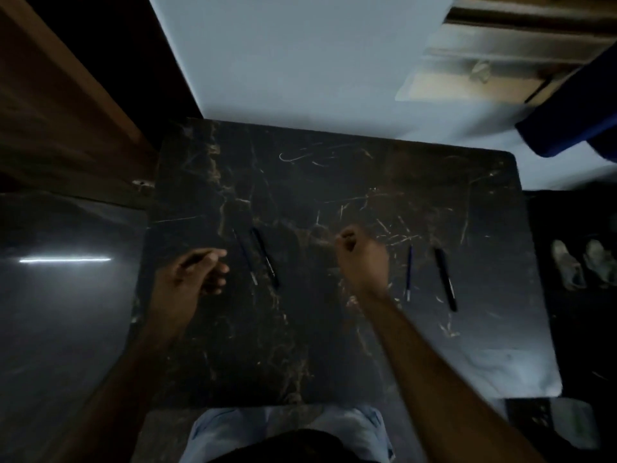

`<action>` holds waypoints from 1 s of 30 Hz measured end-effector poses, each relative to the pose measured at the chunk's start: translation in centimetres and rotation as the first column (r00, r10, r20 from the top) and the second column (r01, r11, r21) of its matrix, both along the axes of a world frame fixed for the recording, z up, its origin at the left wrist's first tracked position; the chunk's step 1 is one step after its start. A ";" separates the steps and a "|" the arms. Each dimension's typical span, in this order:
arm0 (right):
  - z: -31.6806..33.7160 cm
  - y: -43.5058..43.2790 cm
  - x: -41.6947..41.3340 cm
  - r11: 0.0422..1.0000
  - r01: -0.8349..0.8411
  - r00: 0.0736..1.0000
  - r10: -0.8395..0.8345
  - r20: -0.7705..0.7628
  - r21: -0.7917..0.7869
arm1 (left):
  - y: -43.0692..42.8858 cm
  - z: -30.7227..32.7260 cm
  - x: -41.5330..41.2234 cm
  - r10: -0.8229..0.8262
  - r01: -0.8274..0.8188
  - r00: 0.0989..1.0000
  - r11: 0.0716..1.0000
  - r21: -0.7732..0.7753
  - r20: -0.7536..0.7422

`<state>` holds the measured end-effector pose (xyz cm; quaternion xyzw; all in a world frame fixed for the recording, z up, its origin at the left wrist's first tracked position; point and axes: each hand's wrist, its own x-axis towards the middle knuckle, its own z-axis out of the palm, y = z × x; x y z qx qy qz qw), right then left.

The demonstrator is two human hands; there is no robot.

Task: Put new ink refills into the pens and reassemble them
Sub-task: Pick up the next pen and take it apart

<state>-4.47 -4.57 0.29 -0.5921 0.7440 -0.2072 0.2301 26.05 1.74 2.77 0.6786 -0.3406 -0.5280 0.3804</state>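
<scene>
Right hand (362,259) fisted, left hand (193,275) curled — round what, we cannot tell — we'd take the pen (266,259) beside those fingertips at both ends.

The dark marble-patterned table (300,345) lies open across its far half and its near middle. Left of centre, a thin dark refill (245,259) and a slim dark pen (266,259) lie close together. At right, a thin blue refill (409,272) and a black pen (445,279) lie apart, with a lane between them.
</scene>
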 end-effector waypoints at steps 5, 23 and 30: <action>-0.2 -0.5 0.9 0.983 -0.184 0.982 0.184 0.032 -0.007 | -0.6 0.4 0.0 -0.060 0.059 0.998 0.997 0.047 0.027; 3.1 -0.7 7.5 0.914 -0.399 0.860 0.398 0.320 -0.065 | -5.5 3.7 -4.1 -0.092 0.087 0.984 0.995 -0.041 -0.151; 8.6 1.0 4.9 0.911 -0.354 0.881 0.401 0.251 -0.212 | -8.7 5.1 -7.5 -0.283 0.241 0.938 0.948 -0.210 -0.199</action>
